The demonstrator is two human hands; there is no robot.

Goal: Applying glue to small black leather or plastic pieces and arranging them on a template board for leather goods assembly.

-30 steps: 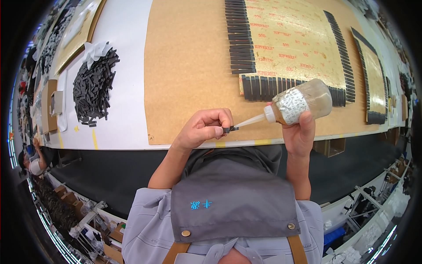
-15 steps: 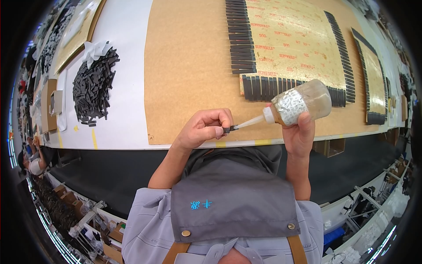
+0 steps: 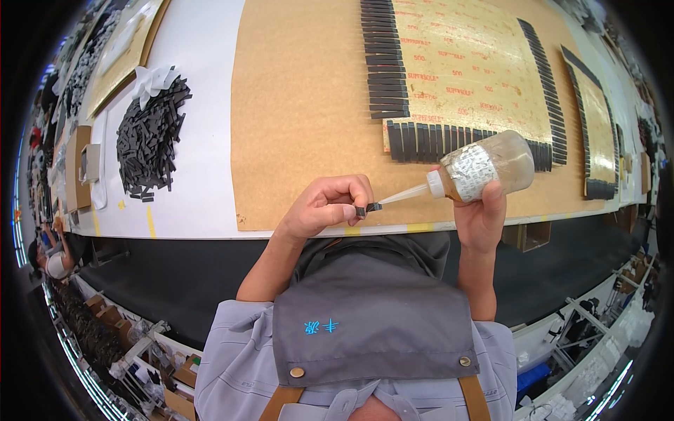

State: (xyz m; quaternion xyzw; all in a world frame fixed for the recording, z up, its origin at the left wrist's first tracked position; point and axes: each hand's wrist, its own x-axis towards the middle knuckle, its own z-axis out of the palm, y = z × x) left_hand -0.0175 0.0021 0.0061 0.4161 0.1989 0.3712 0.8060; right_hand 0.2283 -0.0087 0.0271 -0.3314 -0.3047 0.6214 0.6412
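Between the thumb and fingers of my left hand (image 3: pixel 327 204) is a small black strip (image 3: pixel 373 207), its end poking out to the right. My right hand (image 3: pixel 480 219) grips a clear squeeze bottle (image 3: pixel 500 165) with a silvery label, tilted so that its thin pointed nozzle (image 3: pixel 406 193) comes down to the strip's end. Brownish liquid sits inside the bottle. Behind it lies a shiny yellowish board (image 3: pixel 477 77), with many black strips (image 3: pixel 385 67) set side by side along its left, right and near edges.
A heap of loose black strips (image 3: pixel 151 137) lies at the left, with a white crumpled piece (image 3: pixel 153 84) on top. A brown sheet (image 3: pixel 302 105) covers the middle of the table. Another strip-edged board (image 3: pixel 595 126) is at the right. Small boxes (image 3: pixel 83 168) stand far left.
The bottle and my right hand have shifted slightly right, drawing the nozzle tip back along the strip. My left hand has hardly moved.
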